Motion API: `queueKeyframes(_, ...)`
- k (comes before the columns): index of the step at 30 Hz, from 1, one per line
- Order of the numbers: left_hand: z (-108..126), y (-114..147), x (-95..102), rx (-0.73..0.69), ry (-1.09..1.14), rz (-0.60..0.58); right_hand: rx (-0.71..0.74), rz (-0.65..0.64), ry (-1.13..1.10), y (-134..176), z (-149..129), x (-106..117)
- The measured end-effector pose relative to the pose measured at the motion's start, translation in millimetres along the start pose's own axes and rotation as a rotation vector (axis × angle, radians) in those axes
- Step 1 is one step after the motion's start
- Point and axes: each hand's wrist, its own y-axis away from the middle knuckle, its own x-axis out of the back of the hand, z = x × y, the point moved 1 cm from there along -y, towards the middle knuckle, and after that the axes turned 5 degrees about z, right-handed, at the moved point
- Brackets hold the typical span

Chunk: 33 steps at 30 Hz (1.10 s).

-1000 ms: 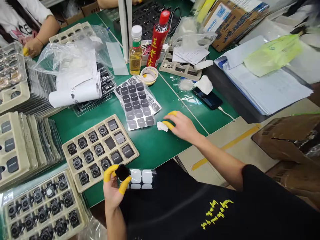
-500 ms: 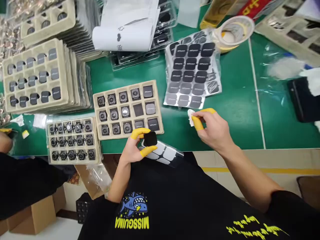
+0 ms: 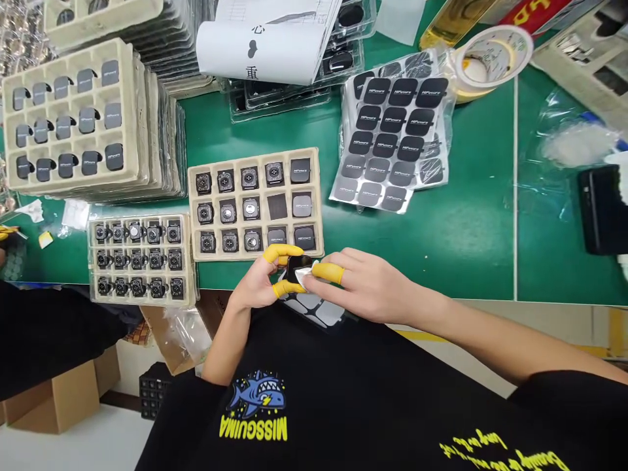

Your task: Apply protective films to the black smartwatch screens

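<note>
My left hand [image 3: 260,280], with yellow finger cots on thumb and finger, grips a black smartwatch body [image 3: 297,267] by its edges, glossy face up. My right hand [image 3: 360,282], also in yellow cots, pinches a small white wipe [image 3: 303,275] pressed against the watch face. Under the hands, at the table edge, lies a sheet of grey square stickers [image 3: 321,313], partly covered. Just beyond, a beige tray [image 3: 321,226] holds watch bodies, some back up and some with labelled dark films. One of its compartments shows only a dark flat bottom.
Stacked beige trays [image 3: 130,124] stand at the left, with a smaller watch tray [image 3: 142,299] before them. Sticker sheets [image 3: 392,147], a tape roll [image 3: 493,59] and printed paper [image 3: 245,49] lie at the back. Another person's dark sleeve [image 3: 53,340] shows at left.
My right hand has come left with the wipe, from above the table to the watch face. My left hand still holds the watch. The view has shifted slightly.
</note>
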Motion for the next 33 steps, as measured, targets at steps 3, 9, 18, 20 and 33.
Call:
queueKeyframes(3, -1, 3, 3.3, 0.060, 0.018, -0.017, 0.005, 0.026, -0.064, 5, -1, -4)
queueKeyframes(9, 2, 4, 7.7, 0.090, -0.079, -0.074, 0.051, -0.009, -0.051, 5, -2, -8)
queueKeyframes(18, 7, 8, 1.5, 0.081, -0.040, 0.037, 0.020, -0.029, 0.130, -3, 5, -16)
queueKeyframes(20, 7, 11, 4.1, 0.108, -0.018, 0.100, -0.076, -0.064, 0.166, 5, 12, -14)
queueKeyframes(33, 6, 5, 9.3, 0.025, 0.023, -0.024, 0.046, 0.015, -0.069, -6, -7, 0)
